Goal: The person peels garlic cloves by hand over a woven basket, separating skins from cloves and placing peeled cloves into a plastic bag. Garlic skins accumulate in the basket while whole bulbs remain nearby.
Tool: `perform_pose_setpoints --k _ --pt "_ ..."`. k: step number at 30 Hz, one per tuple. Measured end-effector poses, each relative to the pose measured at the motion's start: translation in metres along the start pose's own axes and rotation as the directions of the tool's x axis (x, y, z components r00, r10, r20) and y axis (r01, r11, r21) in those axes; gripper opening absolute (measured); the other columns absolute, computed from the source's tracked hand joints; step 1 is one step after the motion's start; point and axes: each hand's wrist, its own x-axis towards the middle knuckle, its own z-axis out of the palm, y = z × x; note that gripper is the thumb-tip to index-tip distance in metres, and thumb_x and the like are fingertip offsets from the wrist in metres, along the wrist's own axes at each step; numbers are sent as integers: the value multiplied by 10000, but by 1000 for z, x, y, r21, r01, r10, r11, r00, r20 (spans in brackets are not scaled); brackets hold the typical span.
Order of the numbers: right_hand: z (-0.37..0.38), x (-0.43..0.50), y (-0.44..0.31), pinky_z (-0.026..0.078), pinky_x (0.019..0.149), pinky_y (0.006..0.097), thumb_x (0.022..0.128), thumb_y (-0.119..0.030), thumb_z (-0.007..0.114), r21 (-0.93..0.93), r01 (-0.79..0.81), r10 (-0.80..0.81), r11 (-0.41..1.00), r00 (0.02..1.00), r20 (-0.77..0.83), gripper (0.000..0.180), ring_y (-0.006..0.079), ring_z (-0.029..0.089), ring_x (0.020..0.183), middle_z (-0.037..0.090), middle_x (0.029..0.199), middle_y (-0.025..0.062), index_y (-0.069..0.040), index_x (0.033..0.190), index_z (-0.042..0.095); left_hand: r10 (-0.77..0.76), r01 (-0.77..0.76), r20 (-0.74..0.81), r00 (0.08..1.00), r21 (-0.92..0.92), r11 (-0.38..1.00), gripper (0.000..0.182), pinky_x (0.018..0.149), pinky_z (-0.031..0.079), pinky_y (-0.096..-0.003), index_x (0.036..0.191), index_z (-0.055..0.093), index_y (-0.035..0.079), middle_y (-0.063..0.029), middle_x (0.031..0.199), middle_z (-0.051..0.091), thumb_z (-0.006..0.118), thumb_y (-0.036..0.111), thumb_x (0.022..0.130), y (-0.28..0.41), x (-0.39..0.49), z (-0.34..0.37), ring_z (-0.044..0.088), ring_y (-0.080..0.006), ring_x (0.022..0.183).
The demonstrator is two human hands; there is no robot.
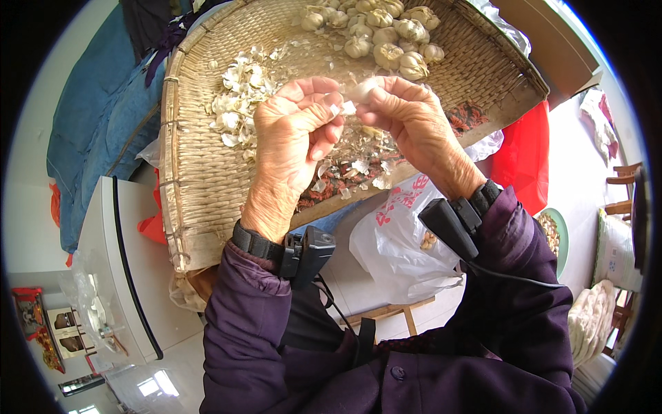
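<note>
Above a woven winnowing basket, both hands are close together in the head view. My right hand pinches a pale garlic clove between thumb and fingers. Between the thumb and index finger of my left hand is a bit of white garlic skin, right beside the clove. Loose garlic skins lie heaped left of the hands, with more scraps below them. Several whole garlic bulbs are piled at the basket's far side.
Below the basket's near edge hangs a white plastic bag with pale cloves inside. A red bag is at the right, near a green basin of small pieces. A cardboard box stands beyond. At left are a white cabinet and blue cloth.
</note>
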Motion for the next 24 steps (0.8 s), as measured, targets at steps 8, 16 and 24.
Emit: perform_pose_setpoints --k 8,16,24 --pt "-7 0 -2 555 709 215 922 -110 594 50 -69 69 996 998 2 222 128 658 757 649 917 102 71 1048 574 664 -385 176 727 905 182 232 729 520 -259 1029 647 -38 -107 1038 618 674 123 864 -1 11 -13 634 -145 797" --pt "6 -4 -2 566 737 252 905 -82 611 -178 26 -30 984 999 -20 218 165 668 783 663 929 120 86 1043 595 318 -296 114 941 732 614 258 685 549 -236 1071 628 -73 -114 943 661 662 87 870 -6 -2 6 650 -140 827" --pt "14 -9 -3 555 715 247 875 -73 651 -381 184 -161 906 983 91 194 146 667 764 673 854 110 81 990 624 341 -336 144 929 713 615 214 708 584 -259 1058 616 -94 -115 971 662 619 37 888 -8 -2 4 658 -152 832"
